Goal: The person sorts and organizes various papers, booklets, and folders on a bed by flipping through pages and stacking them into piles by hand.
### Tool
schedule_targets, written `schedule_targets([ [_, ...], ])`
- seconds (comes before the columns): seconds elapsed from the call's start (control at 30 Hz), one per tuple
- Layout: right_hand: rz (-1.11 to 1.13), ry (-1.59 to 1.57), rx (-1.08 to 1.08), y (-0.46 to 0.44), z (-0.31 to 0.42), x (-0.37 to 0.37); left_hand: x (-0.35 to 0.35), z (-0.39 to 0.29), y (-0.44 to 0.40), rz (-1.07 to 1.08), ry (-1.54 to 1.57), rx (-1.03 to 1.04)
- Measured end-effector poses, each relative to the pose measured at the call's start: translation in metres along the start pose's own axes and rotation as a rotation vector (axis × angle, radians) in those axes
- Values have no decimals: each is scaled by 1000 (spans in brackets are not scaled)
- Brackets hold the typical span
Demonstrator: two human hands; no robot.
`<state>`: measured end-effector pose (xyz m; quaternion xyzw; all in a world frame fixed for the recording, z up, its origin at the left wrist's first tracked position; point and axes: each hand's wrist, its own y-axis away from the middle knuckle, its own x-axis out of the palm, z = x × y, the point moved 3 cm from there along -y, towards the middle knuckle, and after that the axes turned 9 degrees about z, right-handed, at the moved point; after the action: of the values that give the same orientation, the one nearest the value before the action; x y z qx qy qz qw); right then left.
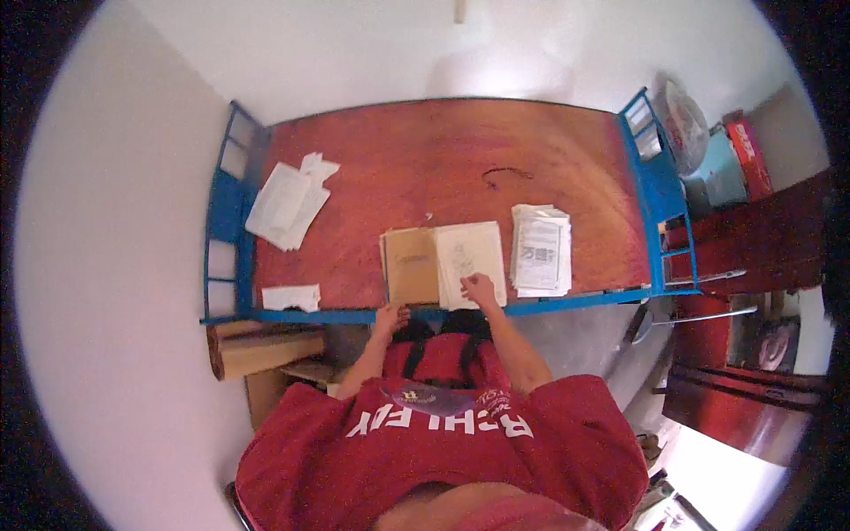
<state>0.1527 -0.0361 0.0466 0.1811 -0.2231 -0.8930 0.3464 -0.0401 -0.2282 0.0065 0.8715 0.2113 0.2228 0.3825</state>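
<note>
An open book or folder lies at the front edge of a reddish-brown board, with a brown cover page (413,265) on the left and a white page (482,243) bearing a faint grey drawing on the right. My right hand (479,290) rests on the lower part of that white page, its fingers drawn together; whatever may be between them is too small to make out. At the lower left corner of the brown side is my left hand (391,318), fingers loosely spread beside the board's blue front rail, with nothing visible in them.
A stack of printed papers (542,252) lies just right of the book. Loose white sheets (288,203) and a small paper pile (290,297) are on the left. A dark string (507,173) lies farther back. Blue metal end frames (660,190) stand at both sides.
</note>
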Motion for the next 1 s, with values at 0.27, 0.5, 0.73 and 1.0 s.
schedule_targets([
  [0.27, 143, 66, 5, -17, 45, 133, -91, -12, 50, -155, 287, 131],
  [0.5, 401, -36, -244, -19, 54, 238, -125, -10, 80, -357, 281, 357],
  [0.73, 503, 564, -301, 3, 109, 269, -130, -11, 77, -229, 388, 383],
  [1.0, 996, 562, -445, 80, 195, 268, -106, -32, 107, -92, 703, 315],
])
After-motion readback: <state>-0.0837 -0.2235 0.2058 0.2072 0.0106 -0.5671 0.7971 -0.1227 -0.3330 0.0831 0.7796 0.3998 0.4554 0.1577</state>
